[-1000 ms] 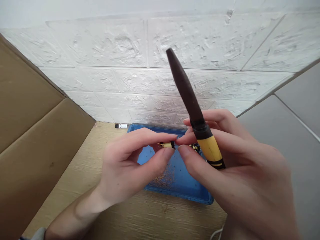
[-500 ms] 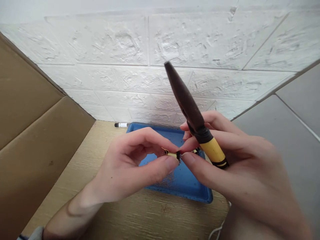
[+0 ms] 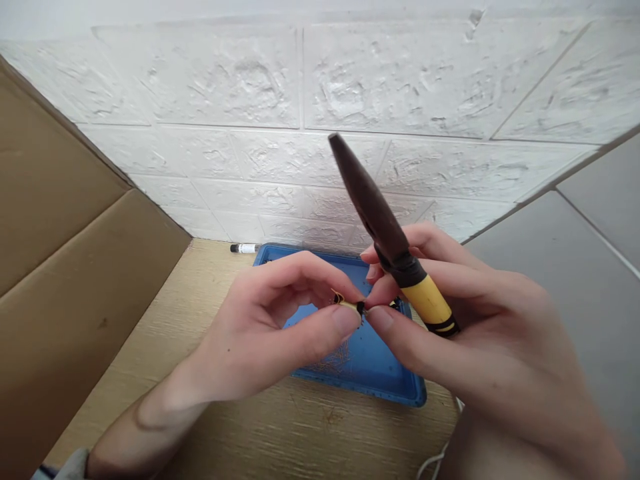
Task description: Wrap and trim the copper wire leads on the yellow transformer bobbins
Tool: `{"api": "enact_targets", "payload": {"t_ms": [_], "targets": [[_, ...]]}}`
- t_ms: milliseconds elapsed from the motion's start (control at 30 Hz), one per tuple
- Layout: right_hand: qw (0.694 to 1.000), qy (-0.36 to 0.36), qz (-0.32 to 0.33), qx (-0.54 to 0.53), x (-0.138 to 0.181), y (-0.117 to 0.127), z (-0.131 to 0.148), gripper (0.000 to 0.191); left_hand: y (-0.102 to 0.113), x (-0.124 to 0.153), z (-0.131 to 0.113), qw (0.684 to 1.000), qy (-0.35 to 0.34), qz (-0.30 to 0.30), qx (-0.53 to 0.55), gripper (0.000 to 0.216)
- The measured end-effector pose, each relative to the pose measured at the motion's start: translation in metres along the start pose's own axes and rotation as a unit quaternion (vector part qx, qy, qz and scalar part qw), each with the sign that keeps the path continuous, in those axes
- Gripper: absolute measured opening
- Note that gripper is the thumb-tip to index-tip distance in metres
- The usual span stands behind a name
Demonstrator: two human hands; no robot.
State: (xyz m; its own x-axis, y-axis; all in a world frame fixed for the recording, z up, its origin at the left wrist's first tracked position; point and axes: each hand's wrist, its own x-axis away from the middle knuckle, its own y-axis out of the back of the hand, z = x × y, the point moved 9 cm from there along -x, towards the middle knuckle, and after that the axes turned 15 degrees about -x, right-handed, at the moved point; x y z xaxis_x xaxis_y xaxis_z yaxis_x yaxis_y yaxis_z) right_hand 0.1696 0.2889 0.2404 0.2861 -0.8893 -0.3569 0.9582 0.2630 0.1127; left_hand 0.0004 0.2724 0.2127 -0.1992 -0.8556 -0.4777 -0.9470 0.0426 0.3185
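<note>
My left hand [image 3: 280, 327] pinches a small yellow-and-black wound coil [image 3: 351, 305] between thumb and forefinger. Thin pins or wire ends stick out at both of its ends. My right hand [image 3: 480, 313] is closed around pliers [image 3: 393, 243] with dark, narrow jaws and a yellow-and-black handle; the jaws point up and to the left, away from the coil. The right thumb and forefinger come together at the coil's right end, apparently on a fine wire too small to make out. Below both hands lies a blue tray [image 3: 395, 383], with thin copper-coloured wire clippings [image 3: 333, 360] in it.
A small black-capped tube [image 3: 243, 248] lies by the tray's far left corner. Cardboard [image 3: 75, 267] stands on the left, a white brick-patterned wall [image 3: 225, 80] behind, and a grey panel [image 3: 565, 267] on the right. A white cable [image 3: 434, 460] runs near the front right.
My left hand and the coil have shifted slightly to the right, and the coil has tilted a little. The right hand keeps its hold on the pliers, almost still.
</note>
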Motion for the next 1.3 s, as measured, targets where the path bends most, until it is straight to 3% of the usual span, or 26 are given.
{"api": "enact_targets", "payload": {"t_ms": [200, 433, 567, 1067, 1300], "targets": [[1.000, -0.004, -0.009, -0.004, 0.001, -0.004, -0.003, 0.024, -0.003, -0.001, 0.004, 0.999, 0.024, 0.004, 0.042, 0.021], [1.000, 0.012, 0.009, -0.013, -0.003, -0.003, 0.000, 0.022, -0.010, 0.001, 0.019, 0.973, 0.139, 0.040, 0.180, 0.023], [0.999, 0.018, 0.027, -0.010, -0.005, -0.007, 0.003, 0.022, -0.012, 0.002, 0.018, 0.970, 0.121, 0.067, 0.202, 0.022], [1.000, 0.016, 0.004, 0.025, -0.001, -0.007, 0.010, 0.021, -0.006, -0.001, 0.009, 0.986, 0.063, 0.053, 0.144, 0.030], [0.996, 0.050, -0.015, 0.066, 0.002, -0.007, 0.017, 0.021, -0.004, 0.000, 0.009, 0.985, 0.089, 0.029, 0.145, 0.027]]}}
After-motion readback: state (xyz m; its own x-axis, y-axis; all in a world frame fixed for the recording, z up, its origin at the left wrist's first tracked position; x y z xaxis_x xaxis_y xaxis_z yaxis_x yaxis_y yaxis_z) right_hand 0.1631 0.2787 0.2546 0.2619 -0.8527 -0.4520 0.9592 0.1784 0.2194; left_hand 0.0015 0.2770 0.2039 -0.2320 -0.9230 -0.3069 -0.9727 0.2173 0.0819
